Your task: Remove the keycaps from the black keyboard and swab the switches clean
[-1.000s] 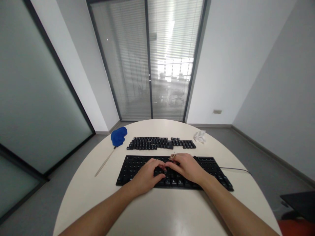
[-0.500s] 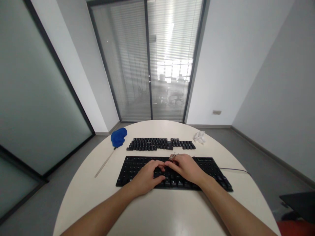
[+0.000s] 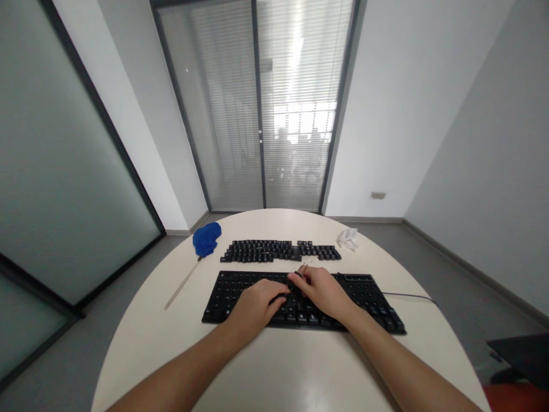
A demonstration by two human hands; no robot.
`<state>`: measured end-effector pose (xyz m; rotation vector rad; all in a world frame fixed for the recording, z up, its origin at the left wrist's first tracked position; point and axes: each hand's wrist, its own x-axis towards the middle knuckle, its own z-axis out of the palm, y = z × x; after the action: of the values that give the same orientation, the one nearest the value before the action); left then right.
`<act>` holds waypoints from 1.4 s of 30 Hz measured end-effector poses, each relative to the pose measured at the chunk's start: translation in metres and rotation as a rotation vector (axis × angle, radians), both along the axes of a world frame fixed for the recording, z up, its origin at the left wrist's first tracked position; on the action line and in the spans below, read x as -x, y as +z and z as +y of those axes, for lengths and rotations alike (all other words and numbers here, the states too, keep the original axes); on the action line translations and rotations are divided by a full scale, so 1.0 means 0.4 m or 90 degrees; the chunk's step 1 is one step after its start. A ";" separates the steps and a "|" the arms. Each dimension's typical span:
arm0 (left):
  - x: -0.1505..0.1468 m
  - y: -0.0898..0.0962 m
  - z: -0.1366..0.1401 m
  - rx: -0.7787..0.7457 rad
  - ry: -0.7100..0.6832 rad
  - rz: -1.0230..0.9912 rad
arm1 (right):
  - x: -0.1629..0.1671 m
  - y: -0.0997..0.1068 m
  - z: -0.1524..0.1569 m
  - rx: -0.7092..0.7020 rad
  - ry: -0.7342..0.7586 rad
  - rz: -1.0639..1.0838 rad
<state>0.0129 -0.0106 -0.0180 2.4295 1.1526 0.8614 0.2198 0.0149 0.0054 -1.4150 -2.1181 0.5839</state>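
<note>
A black keyboard (image 3: pixel 244 279) lies across the table below both hands. Several of its keys show in the front row and on the right. My left hand (image 3: pixel 257 303) rests over its middle, thumb and forefinger a little apart with their tips low over the keys. To the right, my right hand (image 3: pixel 323 290) is closed in a pinch on a thin wire keycap puller (image 3: pixel 305 265), whose wire ends stick out above the fingers. A small dark piece shows at the right thumb's tip; whether it is a keycap I cannot tell.
Behind the keyboard, loose black keycaps (image 3: pixel 253 250) lie in rows. A blue cloth piece (image 3: pixel 206 239) on a thin stick (image 3: pixel 182 284) is at left, a crumpled white tissue (image 3: pixel 347 238) at right. A cable (image 3: pixel 409 295) runs off the table's (image 3: pixel 274 372) right side.
My right fingers have shifted and lifted slightly, and the wire ends now point up. My left thumb and fingertips have come nearer together over the keys. The loose keycaps have stayed put.
</note>
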 end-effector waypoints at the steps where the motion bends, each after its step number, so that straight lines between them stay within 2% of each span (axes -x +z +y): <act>1: 0.000 0.001 -0.001 -0.014 -0.006 0.007 | 0.000 -0.002 0.000 0.000 -0.002 0.005; 15: 0.000 0.031 0.001 -0.113 0.027 0.011 | -0.005 -0.002 0.007 -0.007 -0.017 -0.017; 20: 0.003 0.071 0.064 -0.119 0.119 -0.004 | -0.016 0.001 0.012 -0.031 -0.023 -0.007; 26: -0.020 0.109 0.180 -0.087 0.195 0.075 | -0.041 0.003 0.028 -0.051 -0.047 -0.020; 30: -0.032 0.074 0.217 -0.129 0.233 0.102 | -0.047 0.003 0.030 -0.061 -0.041 -0.034; 35: -0.024 0.013 0.226 -0.123 0.160 0.121 | -0.044 0.005 0.025 -0.085 -0.053 -0.063; 38: -0.022 0.000 0.228 -0.112 0.134 0.120 | -0.042 0.006 0.024 -0.088 -0.061 -0.067; 42: -0.026 -0.003 0.231 -0.097 0.152 0.121 | -0.041 0.005 0.025 -0.091 -0.060 -0.066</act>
<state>0.0234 0.0819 -0.0192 2.5776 1.5242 0.8248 0.2360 0.0249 0.0072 -1.4817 -2.1129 0.3222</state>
